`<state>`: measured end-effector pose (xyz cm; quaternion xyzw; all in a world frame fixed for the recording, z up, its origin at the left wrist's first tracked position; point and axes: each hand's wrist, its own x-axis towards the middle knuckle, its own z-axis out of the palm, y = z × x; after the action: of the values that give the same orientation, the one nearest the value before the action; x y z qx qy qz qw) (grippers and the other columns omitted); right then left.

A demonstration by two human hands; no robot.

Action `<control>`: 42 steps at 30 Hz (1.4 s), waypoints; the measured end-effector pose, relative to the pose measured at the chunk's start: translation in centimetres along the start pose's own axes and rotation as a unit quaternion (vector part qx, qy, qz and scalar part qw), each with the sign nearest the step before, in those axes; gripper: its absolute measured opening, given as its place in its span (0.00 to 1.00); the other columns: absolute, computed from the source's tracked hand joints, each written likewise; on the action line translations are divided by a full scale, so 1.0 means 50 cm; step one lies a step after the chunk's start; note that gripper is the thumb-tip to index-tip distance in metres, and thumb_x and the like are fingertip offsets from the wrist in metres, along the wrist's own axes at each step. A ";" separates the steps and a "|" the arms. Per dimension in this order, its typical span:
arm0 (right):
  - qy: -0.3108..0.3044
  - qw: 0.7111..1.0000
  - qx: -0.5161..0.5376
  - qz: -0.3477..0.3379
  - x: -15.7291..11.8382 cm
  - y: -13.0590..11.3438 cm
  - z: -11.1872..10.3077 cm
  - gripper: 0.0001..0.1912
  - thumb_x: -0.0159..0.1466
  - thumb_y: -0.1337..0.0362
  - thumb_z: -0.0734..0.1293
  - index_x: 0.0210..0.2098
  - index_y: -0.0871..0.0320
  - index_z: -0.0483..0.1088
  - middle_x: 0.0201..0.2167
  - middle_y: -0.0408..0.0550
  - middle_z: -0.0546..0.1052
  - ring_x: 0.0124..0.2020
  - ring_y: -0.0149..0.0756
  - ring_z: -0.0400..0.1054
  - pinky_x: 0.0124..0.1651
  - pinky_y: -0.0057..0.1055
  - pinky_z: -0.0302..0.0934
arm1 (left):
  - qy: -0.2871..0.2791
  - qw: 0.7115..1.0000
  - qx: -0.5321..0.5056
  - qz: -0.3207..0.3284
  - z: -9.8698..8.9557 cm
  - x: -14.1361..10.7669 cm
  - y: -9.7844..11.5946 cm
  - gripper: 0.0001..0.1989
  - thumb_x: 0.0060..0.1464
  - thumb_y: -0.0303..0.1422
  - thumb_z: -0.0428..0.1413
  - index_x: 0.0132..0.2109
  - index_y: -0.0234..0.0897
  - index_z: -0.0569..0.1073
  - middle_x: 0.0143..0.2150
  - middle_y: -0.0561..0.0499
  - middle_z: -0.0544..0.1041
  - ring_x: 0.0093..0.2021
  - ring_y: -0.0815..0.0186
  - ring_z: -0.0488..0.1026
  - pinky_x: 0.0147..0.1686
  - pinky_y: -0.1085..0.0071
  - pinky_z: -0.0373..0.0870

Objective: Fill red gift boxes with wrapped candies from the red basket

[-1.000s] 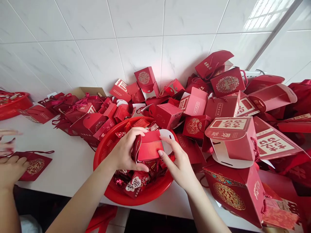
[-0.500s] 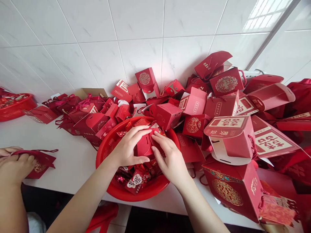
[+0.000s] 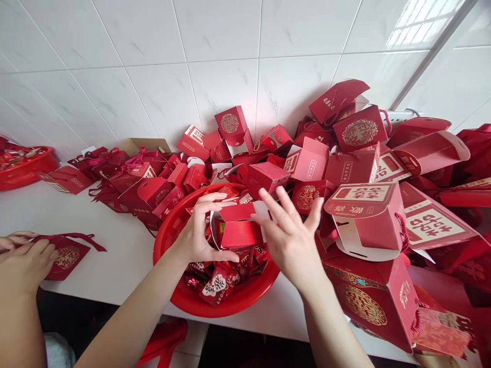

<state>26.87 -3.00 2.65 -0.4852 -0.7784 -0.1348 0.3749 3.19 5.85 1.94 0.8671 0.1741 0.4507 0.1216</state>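
Observation:
My left hand [image 3: 200,232] grips the side of a small red candy box [image 3: 242,233], thumb in front and fingers behind. The box's top is open, and something yellow and red shows inside. Its pale-lined flap sticks out on the right, by the fingers of my right hand [image 3: 290,245]. Those fingers are spread, slightly blurred; I cannot tell whether they touch the flap. Beneath the box is a red plastic basket [image 3: 172,292] filled with wrapped candies [image 3: 215,284] in red wrappers.
Many red gift boxes [image 3: 360,306] pile up to the right and along the tiled wall [image 3: 222,30]. At the left, another person's hands [image 3: 32,260] hold a red box with a ribbon [image 3: 69,258] on the white table [image 3: 115,250]. A second red basket [image 3: 28,176] stands far left.
The box's top, closed under both hands before, is now open. My right hand has moved right and spread its fingers. My left hand still holds the box.

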 end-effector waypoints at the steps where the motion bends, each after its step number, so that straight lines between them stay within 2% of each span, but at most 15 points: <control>1: 0.003 1.000 -0.011 0.017 0.000 0.009 0.000 0.19 0.69 0.78 0.58 0.47 0.53 0.75 0.70 0.51 0.67 0.74 0.55 0.54 0.69 0.79 0.18 | -0.002 1.000 -0.004 0.000 0.000 0.000 0.001 0.54 0.32 0.52 0.76 0.62 0.47 0.57 0.60 0.37 0.68 0.67 0.43 0.65 0.61 0.38 0.70; 3: -0.011 1.000 -0.005 0.024 -0.001 0.025 0.001 0.19 0.67 0.79 0.57 0.40 0.56 0.76 0.68 0.54 0.68 0.73 0.55 0.56 0.72 0.75 0.30 | -0.012 1.000 -0.011 0.000 0.000 0.002 0.003 0.54 0.32 0.51 0.76 0.62 0.46 0.57 0.62 0.35 0.66 0.67 0.42 0.65 0.61 0.38 0.70; 5: -0.035 0.999 0.021 0.011 -0.001 0.037 0.003 0.19 0.67 0.79 0.58 0.39 0.56 0.77 0.69 0.55 0.67 0.72 0.54 0.57 0.72 0.71 0.41 | -0.026 1.000 -0.012 -0.002 -0.001 0.004 0.006 0.54 0.32 0.52 0.75 0.62 0.47 0.57 0.64 0.35 0.65 0.67 0.41 0.66 0.62 0.37 0.70; 8: -0.070 0.994 0.078 0.023 0.004 0.044 0.004 0.20 0.71 0.74 0.58 0.53 0.51 0.75 0.70 0.55 0.64 0.72 0.52 0.58 0.71 0.70 0.46 | -0.033 0.999 -0.003 0.003 -0.002 0.006 0.008 0.54 0.32 0.54 0.74 0.63 0.47 0.58 0.63 0.35 0.65 0.67 0.40 0.66 0.62 0.37 0.69; 10: -0.088 0.987 0.128 0.051 0.012 0.043 0.006 0.23 0.74 0.70 0.58 0.65 0.49 0.67 0.67 0.54 0.69 0.68 0.47 0.64 0.72 0.66 0.48 | -0.030 0.999 0.013 0.013 -0.002 0.005 0.008 0.55 0.32 0.56 0.74 0.64 0.47 0.59 0.64 0.35 0.63 0.66 0.40 0.66 0.61 0.38 0.70; 12: -0.097 0.979 0.161 0.074 0.023 0.039 0.010 0.24 0.75 0.67 0.58 0.69 0.51 0.61 0.59 0.53 0.75 0.61 0.44 0.70 0.72 0.61 0.51 | -0.029 0.999 0.034 0.021 -0.003 0.004 0.009 0.55 0.33 0.58 0.73 0.64 0.46 0.60 0.64 0.35 0.62 0.65 0.40 0.67 0.60 0.40 0.71; 16: -0.093 0.975 0.179 0.089 0.045 0.026 0.019 0.18 0.77 0.61 0.58 0.62 0.54 0.69 0.52 0.51 0.79 0.56 0.43 0.73 0.72 0.60 0.48 | -0.059 0.997 0.058 0.005 -0.007 0.008 0.014 0.52 0.35 0.58 0.72 0.63 0.44 0.64 0.64 0.35 0.63 0.66 0.39 0.64 0.62 0.41 0.68; 19: -0.094 0.970 0.209 0.074 0.050 0.018 0.020 0.12 0.76 0.59 0.61 0.51 0.52 0.75 0.53 0.49 0.79 0.57 0.43 0.72 0.73 0.59 0.46 | -0.093 0.993 0.041 -0.058 -0.011 0.010 0.013 0.53 0.36 0.59 0.71 0.65 0.43 0.63 0.63 0.36 0.67 0.66 0.39 0.65 0.63 0.43 0.67; 22: -0.090 0.969 0.223 0.059 0.043 0.016 0.017 0.09 0.74 0.59 0.64 0.46 0.52 0.75 0.53 0.49 0.78 0.59 0.44 0.71 0.73 0.59 0.46 | -0.111 0.986 0.034 -0.119 -0.014 0.008 0.006 0.54 0.38 0.62 0.68 0.66 0.41 0.61 0.61 0.36 0.69 0.62 0.42 0.69 0.60 0.47 0.70; 29: -0.073 0.956 0.279 0.049 0.022 0.024 0.009 0.06 0.73 0.62 0.66 0.44 0.52 0.75 0.59 0.52 0.74 0.62 0.45 0.67 0.67 0.50 0.61 | -0.086 0.990 0.006 -0.111 -0.010 -0.001 -0.001 0.54 0.37 0.62 0.68 0.64 0.40 0.59 0.57 0.38 0.70 0.55 0.45 0.74 0.54 0.49 0.75; 32: -0.041 0.967 0.246 0.047 0.023 0.022 0.012 0.10 0.72 0.62 0.67 0.52 0.53 0.73 0.66 0.54 0.67 0.68 0.47 0.61 0.69 0.50 0.59 | -0.078 0.994 -0.021 -0.075 -0.006 -0.006 0.001 0.52 0.41 0.58 0.69 0.65 0.41 0.57 0.61 0.35 0.67 0.60 0.42 0.72 0.57 0.45 0.73; 34: -0.029 0.976 0.208 0.048 0.024 0.018 0.016 0.24 0.71 0.65 0.66 0.65 0.53 0.63 0.71 0.56 0.61 0.72 0.47 0.55 0.73 0.54 0.53 | -0.073 0.995 -0.045 -0.055 -0.002 -0.011 0.000 0.51 0.43 0.55 0.69 0.67 0.43 0.55 0.63 0.34 0.66 0.63 0.41 0.70 0.59 0.43 0.72; 36: -0.046 0.981 0.182 0.043 0.024 0.015 0.018 0.33 0.71 0.67 0.64 0.72 0.52 0.51 0.73 0.55 0.60 0.74 0.46 0.52 0.75 0.58 0.46 | -0.064 0.996 -0.049 -0.047 0.000 -0.015 -0.002 0.53 0.44 0.55 0.69 0.69 0.43 0.53 0.64 0.33 0.65 0.63 0.41 0.70 0.60 0.42 0.71; 39: -0.065 0.981 0.183 0.027 0.021 0.014 0.019 0.31 0.72 0.66 0.63 0.71 0.51 0.52 0.65 0.51 0.72 0.70 0.46 0.59 0.75 0.61 0.43 | -0.042 0.998 -0.031 -0.038 0.000 -0.014 -0.006 0.58 0.43 0.56 0.69 0.72 0.42 0.50 0.61 0.35 0.68 0.60 0.44 0.72 0.60 0.44 0.71; 42: -0.049 0.975 0.214 0.025 0.016 0.016 0.021 0.26 0.72 0.64 0.65 0.68 0.52 0.59 0.54 0.50 0.79 0.66 0.47 0.64 0.73 0.59 0.52 | -0.043 0.998 -0.019 -0.035 -0.004 -0.005 -0.003 0.56 0.43 0.57 0.68 0.72 0.42 0.55 0.56 0.38 0.71 0.56 0.48 0.74 0.60 0.47 0.71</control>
<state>26.89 -1.47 2.41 -0.4189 -0.7944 0.0684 0.4345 2.87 5.89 1.82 0.8763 0.1907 0.4120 0.1612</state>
